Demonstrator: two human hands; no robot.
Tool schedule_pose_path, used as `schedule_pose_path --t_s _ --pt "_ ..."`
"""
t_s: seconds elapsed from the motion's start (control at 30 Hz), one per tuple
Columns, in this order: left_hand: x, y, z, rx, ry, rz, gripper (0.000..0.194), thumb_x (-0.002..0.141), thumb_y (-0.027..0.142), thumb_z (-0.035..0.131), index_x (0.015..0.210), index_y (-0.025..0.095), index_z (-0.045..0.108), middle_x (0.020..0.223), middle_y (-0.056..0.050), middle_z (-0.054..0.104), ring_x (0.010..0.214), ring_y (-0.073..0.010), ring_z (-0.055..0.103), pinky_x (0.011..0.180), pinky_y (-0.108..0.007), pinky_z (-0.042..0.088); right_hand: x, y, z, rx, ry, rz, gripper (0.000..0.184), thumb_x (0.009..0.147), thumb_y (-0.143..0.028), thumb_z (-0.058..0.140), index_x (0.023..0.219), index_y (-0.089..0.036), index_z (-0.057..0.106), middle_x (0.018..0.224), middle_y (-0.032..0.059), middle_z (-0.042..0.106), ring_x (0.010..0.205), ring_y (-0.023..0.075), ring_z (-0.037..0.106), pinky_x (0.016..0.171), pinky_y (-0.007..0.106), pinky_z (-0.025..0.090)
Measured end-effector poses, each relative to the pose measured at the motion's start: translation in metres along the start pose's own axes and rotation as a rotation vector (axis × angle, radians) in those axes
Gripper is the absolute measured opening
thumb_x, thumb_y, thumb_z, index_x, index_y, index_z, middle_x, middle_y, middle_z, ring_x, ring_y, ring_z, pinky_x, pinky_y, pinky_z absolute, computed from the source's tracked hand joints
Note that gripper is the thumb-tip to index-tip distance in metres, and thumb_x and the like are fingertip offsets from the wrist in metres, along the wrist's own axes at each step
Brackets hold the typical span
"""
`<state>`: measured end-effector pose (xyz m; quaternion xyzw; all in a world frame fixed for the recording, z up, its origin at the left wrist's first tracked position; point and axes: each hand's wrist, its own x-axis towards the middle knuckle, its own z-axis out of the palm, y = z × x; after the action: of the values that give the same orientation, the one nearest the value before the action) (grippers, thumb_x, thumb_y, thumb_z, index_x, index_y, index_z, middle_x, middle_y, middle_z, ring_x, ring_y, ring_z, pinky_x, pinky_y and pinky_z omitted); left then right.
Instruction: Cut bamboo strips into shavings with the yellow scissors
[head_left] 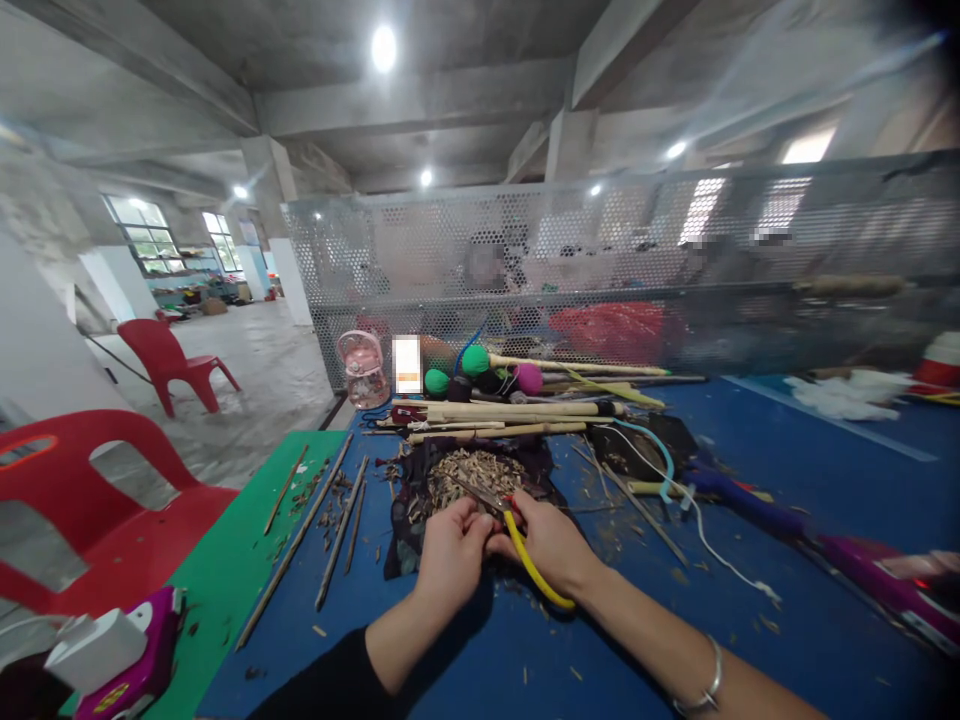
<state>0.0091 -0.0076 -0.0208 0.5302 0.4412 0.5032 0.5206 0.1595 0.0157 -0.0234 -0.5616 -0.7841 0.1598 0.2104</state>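
Note:
My right hand [547,545] is closed around yellow-handled shears [534,570], whose dark blades point up and left over a heap of short cut stem pieces [472,478]. The heap lies on a dark cloth [409,545] spread on the blue table. Close beside it, my left hand [454,550] is closed in a pinch near the blades, its fingertips almost meeting my right hand. Whatever lies between those fingers is too small or hidden to make out. Several thin dry sticks [341,535] lie to the left of the cloth.
Thick pale sticks [517,410] and balls of green and pink yarn [475,360] lie behind the cloth. A pink clear bottle [364,370] stands by the perforated metal screen [420,250]. A white cord [712,535] trails at right. Red chairs [150,500] stand left, near a purple power strip [142,655].

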Motion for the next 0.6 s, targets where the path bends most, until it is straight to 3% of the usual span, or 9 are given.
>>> schedule_pose_path --t_s 0.23,0.43,0.6 --pt "-0.001 -0.007 0.002 -0.028 -0.002 -0.051 0.014 0.073 0.029 0.055 0.068 0.016 0.053 0.062 -0.001 0.06 0.05 -0.0107 0.051 0.047 -0.02 0.035 -0.005 -0.006 -0.008 -0.049 -0.001 0.028 0.038 0.069 -0.054 0.06 0.082 -0.019 0.049 0.073 0.0042 0.061 0.063 0.0175 0.056 0.055 0.024 0.031" --pt "-0.006 0.009 0.006 -0.021 -0.084 0.071 0.016 0.074 0.022 0.051 0.083 0.014 0.063 0.08 -0.006 0.066 0.072 -0.0163 0.058 0.07 -0.025 0.044 -0.002 -0.007 -0.008 0.062 0.103 -0.171 0.047 0.061 -0.055 0.066 0.083 -0.019 0.044 0.083 0.0063 0.057 0.073 0.0196 0.053 0.064 0.027 0.036" --pt "-0.006 0.011 0.002 0.09 -0.029 0.046 0.014 0.074 0.023 0.051 0.073 0.014 0.061 0.067 -0.003 0.062 0.063 -0.0137 0.054 0.058 -0.022 0.04 -0.003 -0.009 -0.006 0.089 -0.011 -0.043 0.045 0.062 -0.053 0.066 0.081 -0.02 0.042 0.076 0.0028 0.06 0.063 0.0159 0.053 0.055 0.023 0.031"
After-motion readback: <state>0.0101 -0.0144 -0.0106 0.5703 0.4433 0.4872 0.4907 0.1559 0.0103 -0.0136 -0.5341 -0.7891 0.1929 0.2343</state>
